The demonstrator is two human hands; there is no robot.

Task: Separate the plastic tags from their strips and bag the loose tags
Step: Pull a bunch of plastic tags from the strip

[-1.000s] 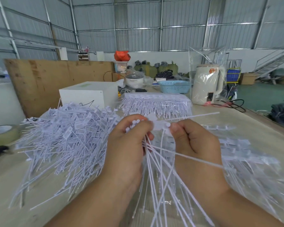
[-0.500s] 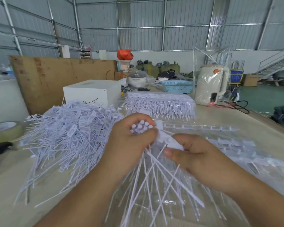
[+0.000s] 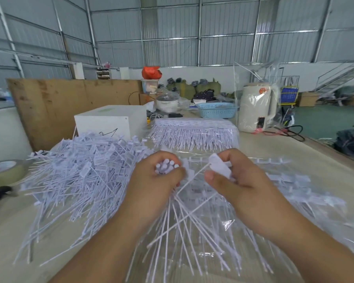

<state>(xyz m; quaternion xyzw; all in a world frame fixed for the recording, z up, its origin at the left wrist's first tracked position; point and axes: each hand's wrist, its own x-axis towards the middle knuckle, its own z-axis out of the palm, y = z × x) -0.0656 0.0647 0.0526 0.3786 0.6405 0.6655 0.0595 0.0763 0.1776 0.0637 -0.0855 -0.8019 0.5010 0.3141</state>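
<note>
**One tag pulled to the right of the bundle**

The left hand [image 3: 155,178] is curled round a bundle of tags [image 3: 166,168], their round heads sticking up out of the fist and their thin tails fanning down and toward the camera. Just to the right of the bundle, the right hand [image 3: 231,176] pinches the flat head of a single tag [image 3: 219,166] between thumb and fingers. That tag's long tail runs down and left from the pinch, slanting back toward the bundle and crossing under it; whether it is already free of its strip cannot be told.

So the tag's long axis points from the right hand toward the left fist, and the right hand is the one placed to draw it clear, probably by pulling away from the bundle along that slant.

Left of the bundle lies a big heap of loose tags [image 3: 80,176] on the table [image 3: 274,144]. Beyond the bundle sits a packed block of tags still on strips [image 3: 194,133]. Under and to the right of the bundle, clear plastic bag material [image 3: 229,223] is spread out with more tags on it. No tag is going into a bag at this point.
</note>
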